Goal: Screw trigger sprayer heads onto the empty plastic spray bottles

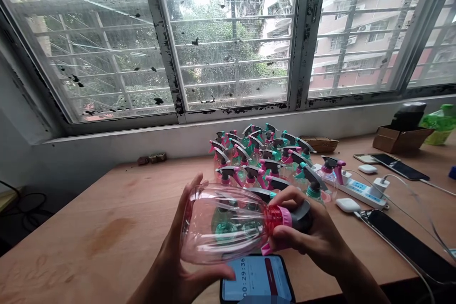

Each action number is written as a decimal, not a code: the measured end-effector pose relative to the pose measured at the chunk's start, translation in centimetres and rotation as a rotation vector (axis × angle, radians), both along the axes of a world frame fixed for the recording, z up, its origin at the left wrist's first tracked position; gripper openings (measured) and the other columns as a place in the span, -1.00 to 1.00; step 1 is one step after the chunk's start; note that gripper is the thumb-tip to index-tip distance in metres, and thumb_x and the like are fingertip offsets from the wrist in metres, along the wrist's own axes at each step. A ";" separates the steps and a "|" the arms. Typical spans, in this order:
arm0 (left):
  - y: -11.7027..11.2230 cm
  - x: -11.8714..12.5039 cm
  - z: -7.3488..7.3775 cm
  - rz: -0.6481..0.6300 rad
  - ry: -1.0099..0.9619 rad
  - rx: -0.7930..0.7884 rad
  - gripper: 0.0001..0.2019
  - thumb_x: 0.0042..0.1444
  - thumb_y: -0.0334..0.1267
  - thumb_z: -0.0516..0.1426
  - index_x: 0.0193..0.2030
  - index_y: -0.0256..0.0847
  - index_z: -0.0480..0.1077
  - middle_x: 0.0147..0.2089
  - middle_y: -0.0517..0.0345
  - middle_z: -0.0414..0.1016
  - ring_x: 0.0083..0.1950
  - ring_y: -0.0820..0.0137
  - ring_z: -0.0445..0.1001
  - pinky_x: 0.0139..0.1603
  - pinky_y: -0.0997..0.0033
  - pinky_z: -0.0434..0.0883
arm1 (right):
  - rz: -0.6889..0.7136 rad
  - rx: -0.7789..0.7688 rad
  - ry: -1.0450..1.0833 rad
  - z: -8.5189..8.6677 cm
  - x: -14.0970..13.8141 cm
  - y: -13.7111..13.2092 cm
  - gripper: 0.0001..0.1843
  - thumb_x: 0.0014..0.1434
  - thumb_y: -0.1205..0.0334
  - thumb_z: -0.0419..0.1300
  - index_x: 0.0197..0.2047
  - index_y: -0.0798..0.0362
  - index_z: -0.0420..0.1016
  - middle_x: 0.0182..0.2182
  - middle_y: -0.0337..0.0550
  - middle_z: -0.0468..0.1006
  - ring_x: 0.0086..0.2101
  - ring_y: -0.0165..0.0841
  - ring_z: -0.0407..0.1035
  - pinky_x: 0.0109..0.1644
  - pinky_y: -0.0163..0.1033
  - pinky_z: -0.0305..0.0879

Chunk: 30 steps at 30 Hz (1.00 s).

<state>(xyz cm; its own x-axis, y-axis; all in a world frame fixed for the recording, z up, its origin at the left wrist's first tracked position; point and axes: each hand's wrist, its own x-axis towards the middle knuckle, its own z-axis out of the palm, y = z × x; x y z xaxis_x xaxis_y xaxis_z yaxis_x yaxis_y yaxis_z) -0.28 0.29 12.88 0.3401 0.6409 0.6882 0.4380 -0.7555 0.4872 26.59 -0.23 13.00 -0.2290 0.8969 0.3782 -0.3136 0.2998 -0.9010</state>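
Observation:
A clear pink spray bottle (224, 223) lies on its side in the air in front of me, its base to the left. My left hand (181, 247) cups the base, fingers behind and thumb stretched along the underside. At the neck, my right hand (313, 232) grips the pink collar and dark grey spray head (301, 216), the thumb pressed near the collar. The pink trigger (267, 249) pokes out below that hand. Behind the bottle stands a cluster of several pink and green spray bottles (270, 164), partly hidden by it.
Beneath the held bottle lies a phone (256, 278) with a running timer. A power strip (363, 192) with chargers and cables, more phones (402, 167) and a cardboard box (402, 137) occupy the right of the wooden table (107, 209). Windows (228, 38) line the back.

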 end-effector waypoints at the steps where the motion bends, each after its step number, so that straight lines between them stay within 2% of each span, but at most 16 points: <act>1: 0.0 -0.1 0.1 0.002 0.013 0.011 0.21 -0.03 0.09 0.39 0.56 0.02 -0.33 0.60 -0.16 -0.12 0.54 -0.14 0.04 0.45 -0.25 0.16 | 0.004 0.010 -0.012 -0.1 0.0 0.1 -0.67 0.11 0.20 0.51 -0.16 0.03 0.48 -0.46 -0.33 0.57 -0.50 -0.35 0.63 -0.45 -0.39 0.61; 3: 0.0 -0.2 0.3 0.004 0.011 0.018 0.18 -0.04 0.19 0.35 0.56 -0.06 -0.25 0.58 -0.20 -0.08 0.54 -0.17 0.04 0.47 -0.27 0.09 | 0.002 0.026 -0.025 -0.3 0.1 0.2 -0.67 0.11 0.21 0.51 -0.15 0.03 0.48 -0.45 -0.32 0.59 -0.50 -0.37 0.62 -0.46 -0.42 0.59; 5: -0.1 0.2 0.5 0.030 -0.005 -0.003 0.04 0.06 0.16 0.31 0.54 -0.05 -0.14 0.58 -0.16 -0.04 0.54 -0.16 0.04 0.48 -0.26 0.10 | -0.011 0.035 -0.019 -0.3 0.2 0.2 -0.68 0.11 0.22 0.51 -0.15 0.03 0.49 -0.47 -0.35 0.57 -0.55 -0.45 0.58 -0.52 -0.51 0.51; 7: -0.3 0.7 0.7 0.038 -0.044 -0.027 -0.07 0.15 0.05 0.29 0.53 0.04 -0.12 0.58 -0.08 -0.03 0.54 -0.11 0.07 0.46 -0.24 0.18 | -0.010 0.034 -0.002 -0.3 0.2 0.3 -0.70 0.12 0.22 0.50 -0.16 0.03 0.50 -0.48 -0.37 0.56 -0.58 -0.50 0.55 -0.57 -0.58 0.43; 10: -0.5 1.3 0.5 -0.008 -0.133 -0.020 -0.22 0.32 -0.14 0.18 0.52 0.27 -0.20 0.59 0.05 -0.05 0.53 -0.01 0.13 0.37 -0.18 0.37 | 0.013 0.021 0.021 -0.2 0.2 0.3 -0.72 0.14 0.19 0.48 -0.15 0.02 0.51 -0.49 -0.36 0.60 -0.57 -0.50 0.56 -0.60 -0.61 0.39; 12: -0.4 1.1 0.4 -0.027 -0.137 -0.019 -0.15 0.30 -0.14 0.20 0.52 0.31 -0.28 0.59 0.04 -0.07 0.52 -0.03 0.13 0.35 -0.20 0.39 | 0.017 0.020 0.023 -0.2 0.2 0.3 -0.72 0.14 0.20 0.49 -0.16 0.01 0.51 -0.49 -0.36 0.60 -0.57 -0.50 0.56 -0.59 -0.61 0.39; 15: -0.2 0.5 0.3 0.000 -0.056 -0.047 0.15 0.03 0.10 0.35 0.55 0.14 -0.35 0.60 -0.13 -0.12 0.53 -0.19 0.05 0.41 -0.36 0.20 | 0.006 0.029 0.011 -0.1 0.1 0.2 -0.71 0.12 0.27 0.50 -0.16 0.00 0.50 -0.48 -0.37 0.60 -0.54 -0.50 0.57 -0.55 -0.61 0.43; 17: 0.0 0.2 0.3 0.023 -0.003 -0.064 0.18 -0.03 0.18 0.35 0.55 0.04 -0.29 0.59 -0.20 -0.12 0.54 -0.25 0.00 0.42 -0.40 0.12 | 0.003 0.028 0.007 -0.1 0.1 0.1 -0.71 0.12 0.28 0.50 -0.16 0.01 0.50 -0.47 -0.37 0.60 -0.54 -0.49 0.58 -0.54 -0.60 0.44; 18: 0.0 0.1 0.4 0.026 0.008 -0.070 0.13 0.00 0.17 0.34 0.55 0.04 -0.25 0.59 -0.19 -0.13 0.54 -0.25 0.01 0.41 -0.39 0.15 | 0.005 0.025 0.011 -0.2 0.2 0.1 -0.71 0.13 0.27 0.50 -0.15 0.01 0.51 -0.47 -0.37 0.60 -0.54 -0.48 0.58 -0.55 -0.60 0.43; 21: 0.0 0.6 0.4 0.011 -0.020 -0.029 -0.02 0.19 -0.06 0.29 0.54 0.19 -0.30 0.61 -0.07 -0.17 0.53 -0.12 0.09 0.35 -0.21 0.38 | 0.017 0.014 0.031 -0.2 0.4 0.2 -0.72 0.15 0.21 0.48 -0.14 0.01 0.50 -0.47 -0.35 0.60 -0.55 -0.48 0.58 -0.61 -0.63 0.37; 23: 0.0 1.0 0.4 0.020 -0.026 0.047 -0.08 0.32 -0.25 0.19 0.52 0.28 -0.42 0.61 0.00 -0.16 0.55 -0.01 0.06 0.33 -0.10 0.44 | 0.019 0.013 0.030 -0.3 0.5 0.3 -0.73 0.17 0.20 0.47 -0.14 0.01 0.50 -0.47 -0.35 0.60 -0.54 -0.48 0.58 -0.60 -0.63 0.38; 24: -0.1 1.2 0.4 0.032 -0.014 0.075 -0.09 0.34 -0.30 0.15 0.52 0.27 -0.47 0.61 0.00 -0.14 0.56 0.02 0.03 0.34 -0.07 0.44 | 0.019 0.013 0.022 -0.2 0.5 0.3 -0.73 0.17 0.21 0.47 -0.14 0.01 0.49 -0.47 -0.36 0.59 -0.53 -0.48 0.59 -0.57 -0.62 0.42; 26: -0.2 1.3 0.5 0.076 0.030 0.078 -0.07 0.32 -0.23 0.18 0.54 0.14 -0.45 0.60 -0.06 -0.12 0.57 -0.01 -0.01 0.36 -0.07 0.41 | 0.017 0.013 -0.004 -0.2 0.4 0.3 -0.73 0.16 0.23 0.47 -0.14 0.00 0.49 -0.45 -0.37 0.58 -0.50 -0.45 0.60 -0.48 -0.52 0.55; 28: -0.2 1.1 0.7 0.115 0.060 0.048 -0.01 0.20 -0.01 0.27 0.56 0.03 -0.30 0.59 -0.14 -0.08 0.55 -0.10 0.02 0.39 -0.12 0.36 | 0.004 0.018 -0.031 -0.1 0.2 0.3 -0.72 0.14 0.24 0.49 -0.15 0.01 0.49 -0.43 -0.37 0.57 -0.47 -0.44 0.61 -0.40 -0.45 0.61; 30: -0.1 0.9 0.7 0.140 0.061 0.025 0.04 0.07 0.15 0.31 0.55 -0.01 -0.16 0.58 -0.16 -0.04 0.53 -0.15 0.07 0.41 -0.17 0.31 | -0.007 0.027 -0.045 0.1 0.1 0.3 -0.72 0.13 0.24 0.49 -0.16 0.02 0.49 -0.44 -0.36 0.58 -0.49 -0.44 0.60 -0.40 -0.46 0.61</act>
